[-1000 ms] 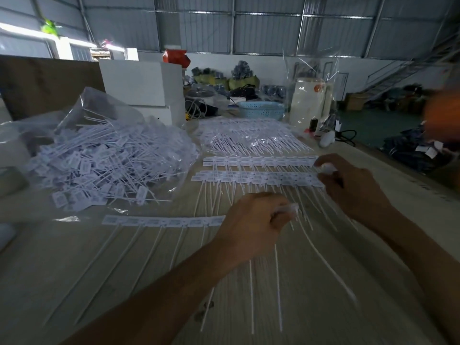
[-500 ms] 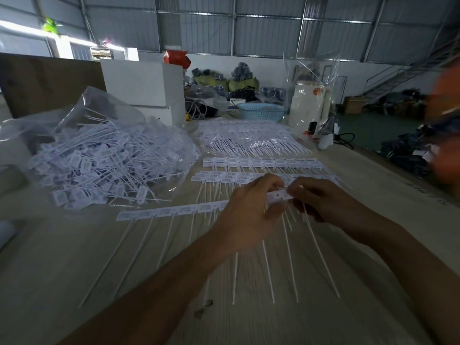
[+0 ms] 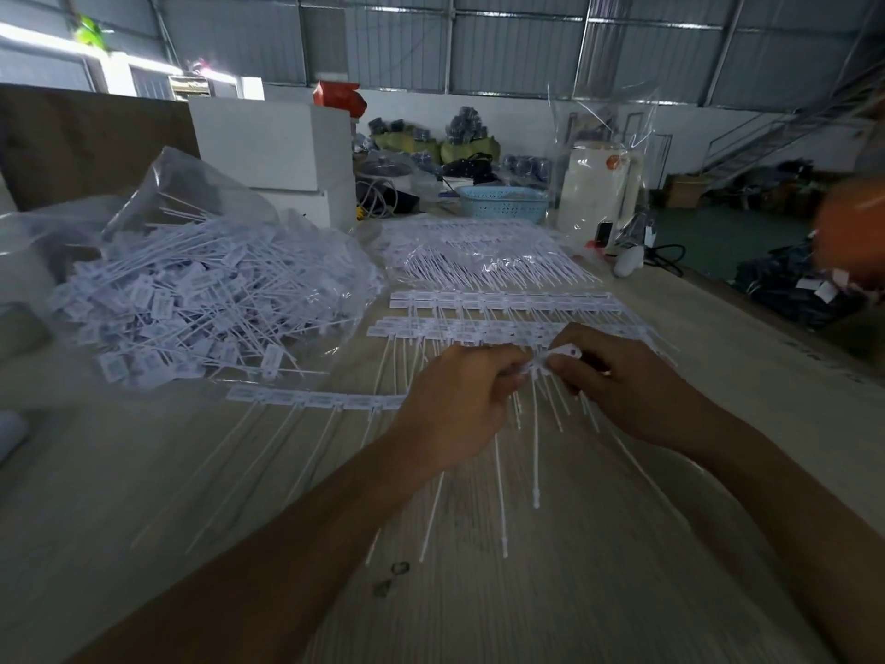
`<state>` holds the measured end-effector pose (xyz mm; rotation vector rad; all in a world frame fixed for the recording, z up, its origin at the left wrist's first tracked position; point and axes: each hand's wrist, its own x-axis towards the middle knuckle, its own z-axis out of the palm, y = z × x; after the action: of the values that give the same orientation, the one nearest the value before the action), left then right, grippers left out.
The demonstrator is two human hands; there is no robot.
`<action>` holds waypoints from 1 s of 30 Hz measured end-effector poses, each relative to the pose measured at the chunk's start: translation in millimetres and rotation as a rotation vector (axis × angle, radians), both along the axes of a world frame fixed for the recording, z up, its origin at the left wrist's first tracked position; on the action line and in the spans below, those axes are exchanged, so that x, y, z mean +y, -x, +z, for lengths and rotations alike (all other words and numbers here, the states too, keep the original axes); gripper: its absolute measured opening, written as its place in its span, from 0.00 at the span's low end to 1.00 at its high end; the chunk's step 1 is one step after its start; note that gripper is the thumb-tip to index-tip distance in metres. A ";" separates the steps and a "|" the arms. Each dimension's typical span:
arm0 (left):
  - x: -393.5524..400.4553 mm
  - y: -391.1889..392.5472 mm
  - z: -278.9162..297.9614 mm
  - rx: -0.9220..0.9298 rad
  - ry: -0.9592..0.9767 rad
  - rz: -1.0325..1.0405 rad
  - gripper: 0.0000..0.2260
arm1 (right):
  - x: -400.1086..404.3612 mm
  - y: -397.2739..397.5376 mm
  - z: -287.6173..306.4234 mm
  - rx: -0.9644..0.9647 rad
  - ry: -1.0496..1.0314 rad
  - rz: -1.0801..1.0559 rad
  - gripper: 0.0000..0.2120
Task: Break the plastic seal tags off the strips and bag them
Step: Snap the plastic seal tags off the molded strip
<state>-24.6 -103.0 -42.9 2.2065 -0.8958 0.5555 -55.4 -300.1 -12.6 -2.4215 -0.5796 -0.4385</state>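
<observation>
From the head camera, both hands meet over the middle of the pale wooden bench (image 3: 718, 400). The left hand (image 3: 450, 414) has its fingers curled in a pinching grip on the right end of a strip of white seal tags (image 3: 316, 400), which runs off to the left across the bench with its thin tails trailing toward the viewer. The right hand (image 3: 627, 390) pinches a single tag (image 3: 567, 353) at that same end, its flat head tilted up between thumb and forefinger; whether the tag is already free of the strip cannot be told. Just beyond the hands lie more full strips (image 3: 503, 301) in rows, tails pointing toward the viewer and passing under the hands. Farther back sits a wrapped bundle of strips (image 3: 483, 251) in clear film. To the left, an open clear plastic bag (image 3: 191, 184) lies on the bench, heaped with loose separated tags (image 3: 191, 299). Behind stand white boxes (image 3: 273, 146), a light blue basket (image 3: 503, 203) and a white container (image 3: 594, 189)
</observation>
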 end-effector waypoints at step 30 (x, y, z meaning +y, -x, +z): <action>6.3 6.2 10.5 -0.198 -0.227 0.082 0.17 | 4.7 1.4 -1.3 0.390 -0.492 0.006 0.11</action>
<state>-30.8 -96.7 -32.5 2.4327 -1.0159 0.7546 -56.8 -295.4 -13.9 -1.9556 -0.2669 -0.0803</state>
